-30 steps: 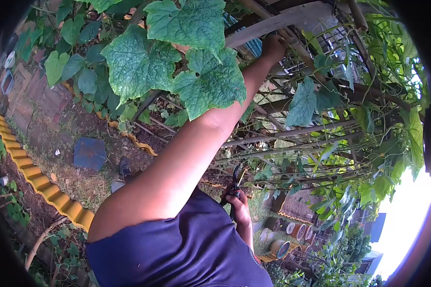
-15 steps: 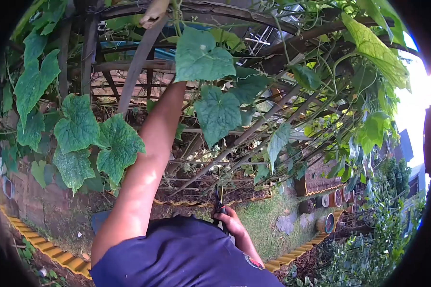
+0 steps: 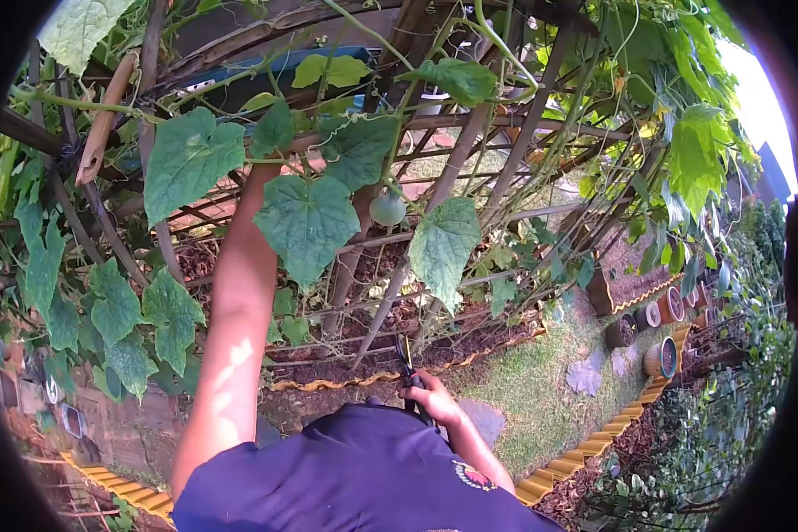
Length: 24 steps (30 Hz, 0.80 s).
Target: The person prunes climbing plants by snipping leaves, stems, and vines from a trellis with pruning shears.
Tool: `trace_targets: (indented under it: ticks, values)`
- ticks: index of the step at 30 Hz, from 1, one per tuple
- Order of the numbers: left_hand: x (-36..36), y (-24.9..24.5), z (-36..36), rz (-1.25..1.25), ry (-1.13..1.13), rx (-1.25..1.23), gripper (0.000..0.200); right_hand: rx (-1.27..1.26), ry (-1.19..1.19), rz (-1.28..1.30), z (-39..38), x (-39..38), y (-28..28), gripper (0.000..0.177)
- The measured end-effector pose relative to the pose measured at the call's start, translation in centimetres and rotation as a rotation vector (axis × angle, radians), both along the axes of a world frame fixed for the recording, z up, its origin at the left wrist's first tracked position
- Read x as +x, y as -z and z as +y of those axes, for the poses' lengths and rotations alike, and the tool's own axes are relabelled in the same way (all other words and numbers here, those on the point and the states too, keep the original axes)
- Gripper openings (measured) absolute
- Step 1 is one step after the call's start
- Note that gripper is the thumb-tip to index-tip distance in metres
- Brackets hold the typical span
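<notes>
My left forearm (image 3: 244,293) reaches up into a climbing vine on a wooden lattice. Broad green leaves (image 3: 307,226) cover my left hand, so its fingers and anything in them are hidden. A small round pale-green fruit (image 3: 387,209) hangs from the vine, right of that arm. Lower down, close to my body, my right hand (image 3: 434,401) is closed around the dark handles of pruning shears (image 3: 405,356). Their slim blades point up toward the lattice, apart from the vine.
Crossing wooden poles (image 3: 457,164) form the lattice in front of me. A cut stub of wood (image 3: 106,120) hangs at upper left. Yellow corrugated edging (image 3: 585,452) borders the grass (image 3: 532,390). Several pots (image 3: 661,359) stand at right, near dense shrubs (image 3: 727,390).
The view has shifted, with the leaves and wooden stub now further left. The round fruit has come into sight. My left arm stays raised and my right hand still holds the pruning shears.
</notes>
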<state>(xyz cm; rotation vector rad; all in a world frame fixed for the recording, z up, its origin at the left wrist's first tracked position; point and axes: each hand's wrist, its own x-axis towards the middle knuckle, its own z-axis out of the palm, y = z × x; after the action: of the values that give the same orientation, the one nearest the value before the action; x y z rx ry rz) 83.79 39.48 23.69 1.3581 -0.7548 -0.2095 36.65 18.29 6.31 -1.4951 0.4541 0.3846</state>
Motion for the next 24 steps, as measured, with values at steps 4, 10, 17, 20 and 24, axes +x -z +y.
trace_targets:
  ticks: [4,10,17,20,24]
  values:
    - [-0.5,0.2,0.3,0.069,0.032,-0.078,0.030,0.010,-0.040,-0.024,-0.5,0.4,0.5,0.037]
    - [-2.1,0.6,1.3,0.158,0.027,-0.216,0.032,-0.036,-0.100,-0.038,-0.7,1.6,0.5,0.034]
    - [0.3,6.7,3.1,-0.075,-0.670,-0.025,0.020,0.047,-0.175,-0.134,0.8,4.1,-4.1,0.033]
    - [-3.2,4.5,2.8,0.155,-0.776,-0.106,0.017,0.010,-0.260,-0.218,1.3,5.4,-5.6,0.033]
    - [-4.6,3.6,3.2,0.512,-0.753,-0.374,0.017,0.022,-0.295,-0.268,2.6,6.5,-8.4,0.036]
